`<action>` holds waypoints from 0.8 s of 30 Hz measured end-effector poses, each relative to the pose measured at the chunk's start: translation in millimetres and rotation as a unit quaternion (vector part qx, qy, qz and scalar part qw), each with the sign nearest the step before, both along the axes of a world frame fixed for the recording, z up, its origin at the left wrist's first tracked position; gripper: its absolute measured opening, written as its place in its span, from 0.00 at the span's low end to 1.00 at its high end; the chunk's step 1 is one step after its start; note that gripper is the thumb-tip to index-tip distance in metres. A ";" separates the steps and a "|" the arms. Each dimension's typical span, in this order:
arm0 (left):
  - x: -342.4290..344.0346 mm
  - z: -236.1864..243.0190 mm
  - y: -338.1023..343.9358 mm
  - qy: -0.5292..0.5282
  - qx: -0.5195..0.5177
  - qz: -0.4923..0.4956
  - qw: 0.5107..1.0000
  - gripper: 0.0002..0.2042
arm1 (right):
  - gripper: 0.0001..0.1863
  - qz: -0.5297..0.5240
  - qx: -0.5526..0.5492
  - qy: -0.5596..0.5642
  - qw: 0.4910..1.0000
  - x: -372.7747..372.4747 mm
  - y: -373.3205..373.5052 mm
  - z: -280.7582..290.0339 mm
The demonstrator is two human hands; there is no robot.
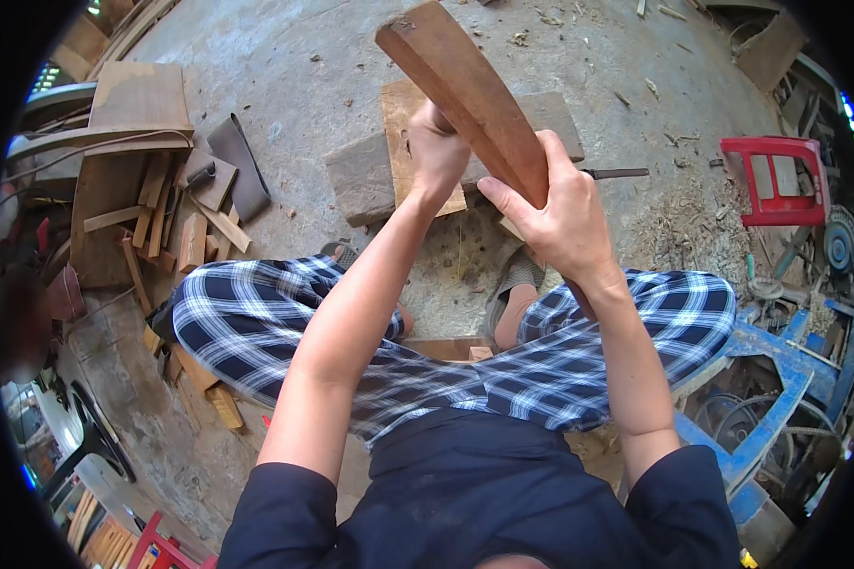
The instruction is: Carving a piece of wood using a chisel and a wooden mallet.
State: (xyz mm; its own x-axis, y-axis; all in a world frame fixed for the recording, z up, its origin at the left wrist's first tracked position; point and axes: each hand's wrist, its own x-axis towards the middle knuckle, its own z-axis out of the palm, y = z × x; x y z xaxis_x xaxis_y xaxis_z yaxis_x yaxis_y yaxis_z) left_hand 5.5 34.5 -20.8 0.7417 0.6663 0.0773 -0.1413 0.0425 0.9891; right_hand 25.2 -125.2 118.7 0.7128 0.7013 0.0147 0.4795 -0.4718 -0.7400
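Observation:
A long, slightly curved reddish-brown piece of wood (pixel 479 95) slants across the space before me, its far end raised to the upper left. My right hand (pixel 574 223) is closed round its nearer part, thumb along the left edge. My left hand (pixel 435 156) is a fist against the wood's left side; its fingers are partly hidden behind the wood, so what they grip cannot be made out. Below both hands, a pale board (pixel 400 128) lies across a weathered grey wooden block (pixel 356 180). A narrow dark tool (pixel 621 174) sticks out right of the block.
Offcuts (pixel 192 242) and larger boards (pixel 128 104) are heaped at the left. Wood shavings (pixel 697 228) cover the floor at right, near a red plastic stool (pixel 773 180) on its side. A blue metal frame (pixel 764 356) stands near my right knee. Sandals (pixel 517 275) show between my legs.

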 end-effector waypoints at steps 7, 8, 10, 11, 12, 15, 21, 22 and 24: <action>-1.4 20.8 27.8 -0.014 -0.138 0.256 0.957 0.13 | 0.29 -0.051 0.046 0.137 0.988 -7.6 -14.7 7.5; -8.0 23.2 33.5 -0.026 -0.128 0.217 0.967 0.12 | 0.29 -0.055 0.037 0.137 0.988 -7.4 -16.2 8.5; -15.1 42.3 30.9 0.017 -0.097 0.162 0.982 0.11 | 0.30 -0.060 0.046 0.153 0.985 -7.7 -20.0 6.8; -12.9 41.6 28.3 0.017 -0.098 0.163 0.982 0.11 | 0.30 -0.067 0.054 0.170 0.982 -8.1 -21.5 6.4; -12.0 39.9 28.8 0.009 -0.102 0.130 0.986 0.11 | 0.30 -0.061 0.055 0.169 0.982 -9.5 -20.4 8.2; -9.3 33.8 26.9 0.027 -0.105 0.080 0.991 0.09 | 0.30 -0.080 0.057 0.218 0.971 -12.9 -18.3 11.9; -7.7 11.7 19.5 0.076 0.005 0.000 0.997 0.09 | 0.28 -0.068 0.085 0.221 0.969 -10.2 -16.3 29.2; -9.0 12.1 19.9 0.080 0.004 0.000 0.997 0.09 | 0.27 -0.065 0.118 0.212 0.968 -11.0 -14.7 37.9; -9.8 15.3 21.1 0.082 0.020 -0.015 0.996 0.13 | 0.23 -0.054 0.194 0.161 0.966 -11.6 -9.1 46.6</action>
State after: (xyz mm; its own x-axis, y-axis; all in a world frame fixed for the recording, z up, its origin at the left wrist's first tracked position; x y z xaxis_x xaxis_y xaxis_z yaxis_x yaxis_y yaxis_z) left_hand -4.3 55.6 -5.4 0.7658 0.6428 -0.0198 0.0223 0.0042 0.9997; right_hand 13.6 -134.3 165.3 0.7930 0.6086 0.0273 0.1582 -0.1624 -0.9740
